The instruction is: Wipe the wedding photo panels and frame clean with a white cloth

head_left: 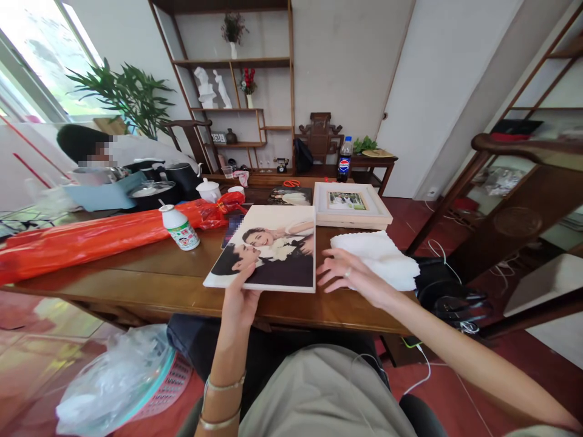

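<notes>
My left hand grips the near edge of a photo panel, thumb on top and fingers underneath. The panel has pale edges and carries a portrait of a couple. It is tilted over the table's front part. My right hand is just right of the panel, fingers apart and holding nothing, in front of a white cloth. Whether it touches the cloth, I cannot tell. Behind the cloth lies a pale picture frame with a small photo in it. Another dark picture lies behind the panel.
Left on the wooden table are a long red plastic-wrapped bundle and a white bottle. A cola bottle stands at the back. A plastic-lined basket sits on the floor. Another person leans over at far left.
</notes>
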